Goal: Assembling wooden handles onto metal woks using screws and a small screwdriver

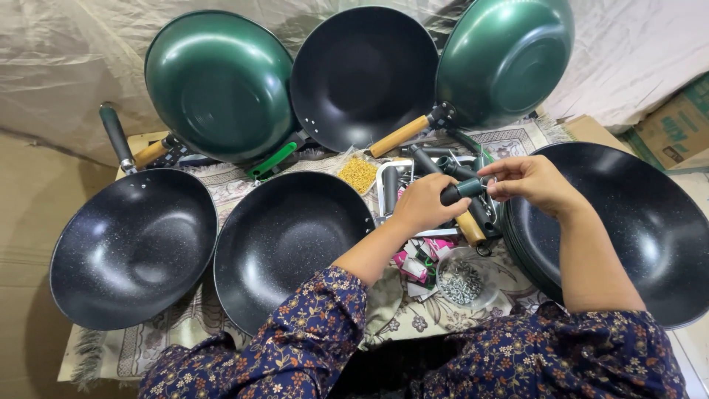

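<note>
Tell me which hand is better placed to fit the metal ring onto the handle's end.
Right. The right hand already pinches the metal ring at the tip of the dark handle, while the left hand is wrapped around that handle, steadying it.

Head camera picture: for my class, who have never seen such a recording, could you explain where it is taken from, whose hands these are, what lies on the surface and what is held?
The one picture comes from a camera worn on a person's head, looking down at their own two bare hands; there is no machine. The left hand grips a dark pan handle, and the right hand pinches its end, where a small metal ring shows. Around them, on a patterned cloth, lie black woks and green woks, some with handles fitted. Between the arms sit a tray of loose handles, a bag of small yellow parts and a clear bowl of screws.
</note>
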